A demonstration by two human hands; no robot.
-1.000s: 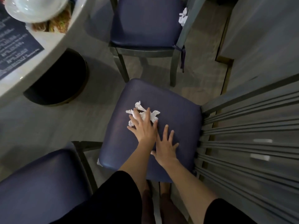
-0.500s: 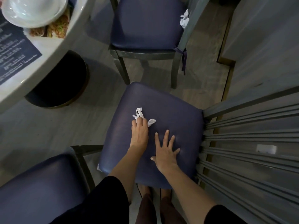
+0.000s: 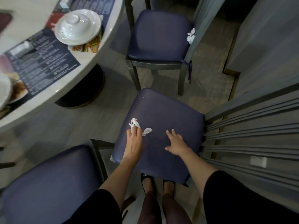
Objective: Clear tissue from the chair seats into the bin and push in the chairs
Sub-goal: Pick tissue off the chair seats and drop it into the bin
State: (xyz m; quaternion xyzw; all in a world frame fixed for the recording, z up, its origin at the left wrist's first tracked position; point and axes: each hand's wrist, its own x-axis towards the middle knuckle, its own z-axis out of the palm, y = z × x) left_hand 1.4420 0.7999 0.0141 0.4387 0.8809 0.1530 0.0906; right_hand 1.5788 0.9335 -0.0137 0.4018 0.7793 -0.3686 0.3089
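Nearest the camera, the person's black flat shoes (image 3: 149, 179) stand on the floor just under the near edge of a dark blue padded chair seat (image 3: 169, 110), and black sleeves (image 3: 242, 199) end above both bare forearms. To the near left sits a second blue chair seat (image 3: 48, 183), its corner just beside the first. The left hand (image 3: 134, 143) lies on the left part of the middle seat with its fingers curled round a crumpled white tissue (image 3: 134, 124). One twisted end pokes out past the fingertips and another sticks out to the right of the knuckles. The right hand (image 3: 175, 143) holds nothing: its fingers are straight and spread, palm down over the seat's middle, and I cannot tell whether it presses the cushion or hangs just above it. A small white scrap (image 3: 112, 158) peeks out at the seat's near left edge. The grey slatted chair back (image 3: 250, 135) rises at the right. Farther off stands a third chair (image 3: 158, 34) with the same blue cushion, and another balled tissue (image 3: 191, 36) rests at its right edge against its grey back. On the left, the pale round table (image 3: 53, 89) carries dark printed menus (image 3: 43, 62) and a white lidded dish (image 3: 77, 26). Its black base (image 3: 84, 92) stands on the grey floor (image 3: 48, 125).
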